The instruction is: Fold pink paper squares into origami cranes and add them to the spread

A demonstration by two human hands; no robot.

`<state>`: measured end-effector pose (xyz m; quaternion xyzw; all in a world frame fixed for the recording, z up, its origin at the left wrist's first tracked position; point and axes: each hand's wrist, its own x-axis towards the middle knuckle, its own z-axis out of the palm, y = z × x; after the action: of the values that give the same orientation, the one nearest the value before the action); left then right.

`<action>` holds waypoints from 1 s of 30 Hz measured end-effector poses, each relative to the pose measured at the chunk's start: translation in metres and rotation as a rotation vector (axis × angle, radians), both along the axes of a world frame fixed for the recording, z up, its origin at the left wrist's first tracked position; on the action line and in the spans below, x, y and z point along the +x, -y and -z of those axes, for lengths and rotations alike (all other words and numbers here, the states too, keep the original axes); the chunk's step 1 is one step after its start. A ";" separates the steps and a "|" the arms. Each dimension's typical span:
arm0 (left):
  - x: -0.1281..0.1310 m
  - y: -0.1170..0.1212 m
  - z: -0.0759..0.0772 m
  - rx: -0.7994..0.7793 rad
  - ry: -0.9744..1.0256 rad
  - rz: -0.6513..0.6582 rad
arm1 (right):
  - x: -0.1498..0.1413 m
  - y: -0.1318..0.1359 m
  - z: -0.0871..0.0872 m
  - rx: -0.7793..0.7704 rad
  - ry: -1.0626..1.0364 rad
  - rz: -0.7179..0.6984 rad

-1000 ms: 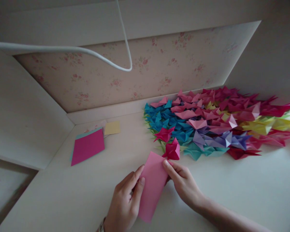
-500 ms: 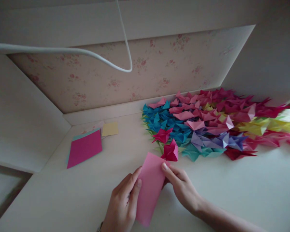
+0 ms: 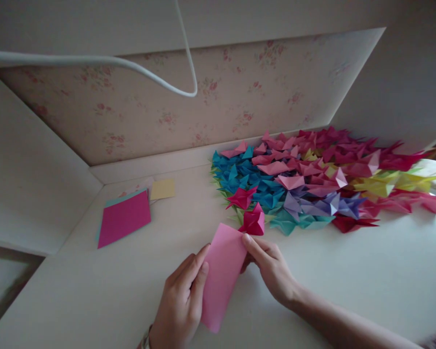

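Observation:
A pink sheet of origami paper [image 3: 223, 276], folded to a long rectangle, is held tilted between my two hands above the white desk. My left hand [image 3: 183, 295] grips its left long edge, thumb on the near face and the other fingers partly hidden. At the upper right corner, my right hand [image 3: 271, 266] pinches the paper between its thumb and fingers behind it. Just beyond the paper lie two magenta folded paper figures, a nearer one [image 3: 253, 220] and a farther one [image 3: 241, 197].
Many folded paper figures [image 3: 305, 169] in blue, pink, purple, yellow and teal cover the desk's back right. A stack of magenta square sheets [image 3: 124, 218] lies at left beside a small yellow paper [image 3: 163, 189]. A white cable [image 3: 145, 72] hangs across the top.
The view has shifted slightly, so the desk and hands sit a little higher and further left. Both hands keep their hold on the pink origami paper.

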<state>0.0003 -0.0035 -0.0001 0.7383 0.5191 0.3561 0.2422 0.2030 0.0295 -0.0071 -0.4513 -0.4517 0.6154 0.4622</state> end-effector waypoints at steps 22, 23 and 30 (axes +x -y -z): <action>0.001 0.000 0.004 0.016 0.054 -0.079 | -0.008 0.009 0.002 0.025 0.091 -0.212; 0.001 0.000 0.004 0.023 0.055 -0.081 | -0.009 0.009 0.002 0.030 0.087 -0.218; 0.000 0.001 0.005 0.067 0.037 -0.140 | -0.008 0.012 -0.004 0.084 0.136 -0.350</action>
<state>0.0000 -0.0046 -0.0051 0.7010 0.5528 0.4029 0.2017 0.1952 0.0173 -0.0033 -0.3869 -0.5787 0.6350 0.3349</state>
